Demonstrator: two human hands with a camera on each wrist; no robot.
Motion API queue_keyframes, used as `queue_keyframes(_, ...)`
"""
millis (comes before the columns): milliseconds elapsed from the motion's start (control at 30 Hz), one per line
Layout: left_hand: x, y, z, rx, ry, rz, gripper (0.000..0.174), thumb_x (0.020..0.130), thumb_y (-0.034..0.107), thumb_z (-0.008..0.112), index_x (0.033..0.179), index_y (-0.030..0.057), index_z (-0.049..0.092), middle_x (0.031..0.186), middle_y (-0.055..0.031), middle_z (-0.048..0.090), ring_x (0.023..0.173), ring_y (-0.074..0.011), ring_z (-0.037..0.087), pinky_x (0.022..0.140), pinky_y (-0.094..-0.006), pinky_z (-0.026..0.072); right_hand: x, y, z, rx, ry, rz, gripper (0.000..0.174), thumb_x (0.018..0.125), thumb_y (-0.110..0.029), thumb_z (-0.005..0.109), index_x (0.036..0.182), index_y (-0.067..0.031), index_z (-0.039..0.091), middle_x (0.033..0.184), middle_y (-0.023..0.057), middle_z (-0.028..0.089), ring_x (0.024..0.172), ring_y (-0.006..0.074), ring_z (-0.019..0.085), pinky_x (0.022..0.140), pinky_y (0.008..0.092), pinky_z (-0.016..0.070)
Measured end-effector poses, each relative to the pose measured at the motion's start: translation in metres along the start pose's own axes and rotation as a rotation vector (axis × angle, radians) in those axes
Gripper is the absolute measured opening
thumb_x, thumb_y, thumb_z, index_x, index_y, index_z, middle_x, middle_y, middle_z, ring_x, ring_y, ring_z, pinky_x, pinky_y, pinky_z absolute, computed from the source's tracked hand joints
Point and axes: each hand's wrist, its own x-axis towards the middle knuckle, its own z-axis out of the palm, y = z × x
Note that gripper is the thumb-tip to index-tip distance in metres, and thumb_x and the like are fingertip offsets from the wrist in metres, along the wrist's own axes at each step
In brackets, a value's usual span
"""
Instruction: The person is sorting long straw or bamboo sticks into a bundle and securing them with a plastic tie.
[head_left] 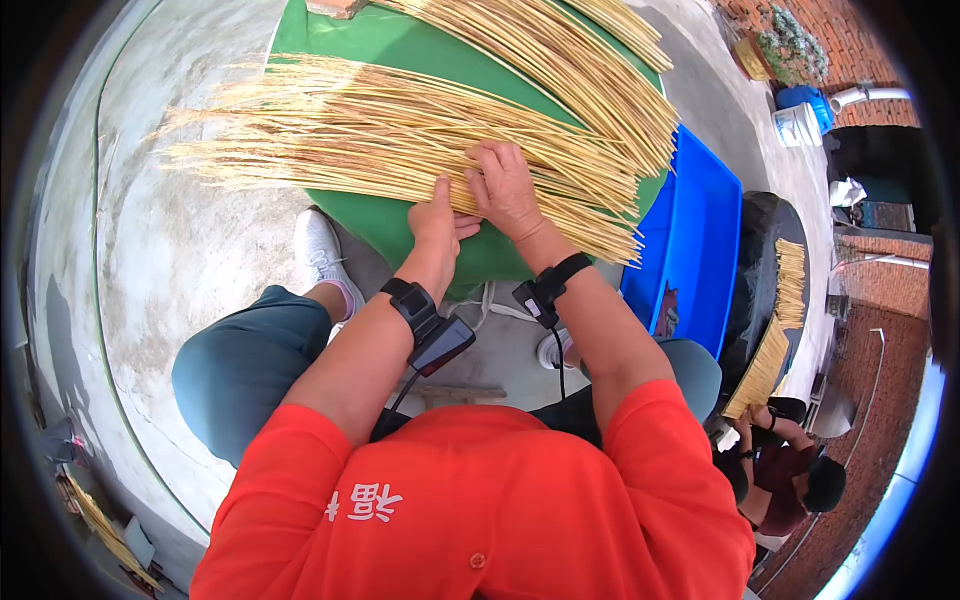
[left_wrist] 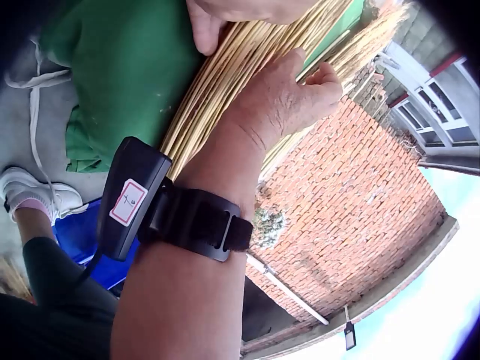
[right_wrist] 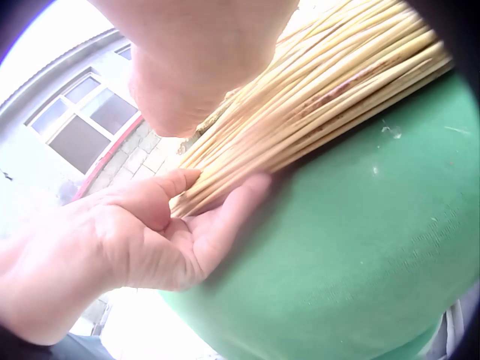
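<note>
Stalks [head_left: 400, 130]: across the green surface [head_left: 375, 220], ends overhanging.
Left hand [head_left: 436, 228]: gripping stalks at surface's near edge.
Right hand [head_left: 508, 192]: over stalks; cannot tell its grip.
Stalk work: apparently sorting.
Next handling: likely steady left hold.

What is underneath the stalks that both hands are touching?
Green cloth shows along the near edge of the stalks and again beyond them. Directly beneath the thick of the stalks everything is covered, and whatever supports the cloth is hidden too.
</note>
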Motion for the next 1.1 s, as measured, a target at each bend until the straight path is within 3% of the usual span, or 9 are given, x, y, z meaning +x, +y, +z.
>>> queue_keyframes(133, 0.002, 0.001, 0.002, 0.028, 0.04, -0.008, 0.054, 0.086, 0.038, 0.051, 0.098, -0.0143, 0.047, 0.088, -0.028, 0.058, 0.073, -0.035, 0.063, 0.058, -0.0373, 0.0539, 0.036, 0.024, 0.01, -0.172, 0.158, -0.001, 0.042, 0.076, -0.022, 0.061, 0.109, -0.0009, 0.048, 0.106, 0.0165, 0.05, 0.098, 0.0329, 0.048, 0.087, 0.0416, 0.0372)
queue_keyframes(233, 0.0, 0.002, 0.004, 0.036, 0.062, -0.019, 0.055, 0.085, 0.039, 0.051, 0.099, -0.0147, 0.046, 0.087, -0.0272, 0.058, 0.073, -0.0349, 0.063, 0.059, -0.0374, 0.0539, 0.027, 0.044, 0.024, -0.234, -0.128, 0.095, 0.045, 0.08, -0.034, 0.056, 0.111, -0.002, 0.048, 0.101, 0.0154, 0.053, 0.094, 0.0319, 0.048, 0.084, 0.0421, 0.038)
queue_keyframes(433, 0.008, -0.008, 0.001, 0.009, 0.06, -0.005, 0.056, 0.085, 0.039, 0.052, 0.1, -0.0143, 0.046, 0.087, -0.0273, 0.058, 0.071, -0.0353, 0.063, 0.057, -0.0375, 0.0541, -0.02, 0.028, 0.026, -0.183, -0.01, 0.118, 0.029, 0.082, -0.025, 0.054, 0.103, -0.0054, 0.055, 0.091, 0.0102, 0.053, 0.086, 0.028, 0.048, 0.075, 0.0392, 0.0399)
queue_keyframes(500, 0.006, -0.006, 0.005, -0.052, 0.099, 0.021, 0.047, 0.083, 0.034, 0.056, 0.085, -0.0125, 0.05, 0.073, -0.0222, 0.059, 0.053, -0.031, 0.061, 0.04, -0.0351, 0.0521, -0.024, 0.03, 0.026, -0.132, 0.059, 0.102, 0.027, 0.081, -0.025, 0.056, 0.1, -0.0068, 0.056, 0.09, 0.0084, 0.052, 0.086, 0.027, 0.048, 0.074, 0.0388, 0.0393)
queue_keyframes(567, 0.01, -0.008, 0.004, -0.064, 0.094, 0.019, 0.046, 0.083, 0.034, 0.056, 0.085, -0.0124, 0.05, 0.073, -0.0221, 0.059, 0.052, -0.0309, 0.061, 0.04, -0.0351, 0.0522, -0.02, 0.032, 0.027, -0.131, 0.059, 0.112, 0.023, 0.079, -0.022, 0.058, 0.097, -0.008, 0.058, 0.092, 0.0085, 0.051, 0.087, 0.0272, 0.047, 0.075, 0.0393, 0.0388)
queue_keyframes(800, 0.01, -0.009, 0.003, -0.063, 0.118, -0.01, 0.049, 0.084, 0.035, 0.053, 0.091, -0.0139, 0.05, 0.075, -0.022, 0.059, 0.054, -0.0312, 0.062, 0.04, -0.0339, 0.0518, 0.016, 0.048, 0.021, -0.227, 0.154, 0.06, 0.037, 0.079, -0.027, 0.059, 0.108, -0.0055, 0.053, 0.108, 0.0145, 0.047, 0.099, 0.0318, 0.044, 0.085, 0.0417, 0.0364)
queue_keyframes(833, 0.006, -0.007, 0.004, -0.056, 0.112, -0.001, 0.049, 0.084, 0.035, 0.053, 0.092, -0.0135, 0.051, 0.076, -0.0221, 0.059, 0.055, -0.0309, 0.062, 0.041, -0.0339, 0.0517, 0.023, 0.053, 0.019, -0.228, 0.074, 0.094, 0.048, 0.08, -0.028, 0.058, 0.118, -0.0025, 0.044, 0.118, 0.0204, 0.043, 0.108, 0.0365, 0.042, 0.091, 0.0437, 0.0338)
queue_keyframes(967, -0.001, -0.004, 0.005, -0.005, 0.114, -0.014, 0.05, 0.085, 0.038, 0.051, 0.096, -0.0106, 0.05, 0.082, -0.0223, 0.06, 0.059, -0.03, 0.062, 0.044, -0.033, 0.0505, 0.049, 0.095, 0.035, -0.287, -0.074, 0.175, 0.058, 0.084, -0.04, 0.05, 0.126, -0.0014, 0.037, 0.129, 0.0231, 0.037, 0.119, 0.0394, 0.034, 0.1, 0.0445, 0.0264)
queue_keyframes(1100, -0.002, -0.002, 0.008, 0.059, 0.122, -0.095, 0.051, 0.084, 0.043, 0.052, 0.101, -0.0058, 0.051, 0.087, -0.019, 0.061, 0.063, -0.0269, 0.061, 0.048, -0.0325, 0.047, 0.056, 0.108, 0.047, -0.185, -0.194, 0.258, 0.056, 0.084, -0.041, 0.049, 0.123, -0.002, 0.041, 0.12, 0.0227, 0.044, 0.112, 0.0373, 0.039, 0.094, 0.0437, 0.0319)
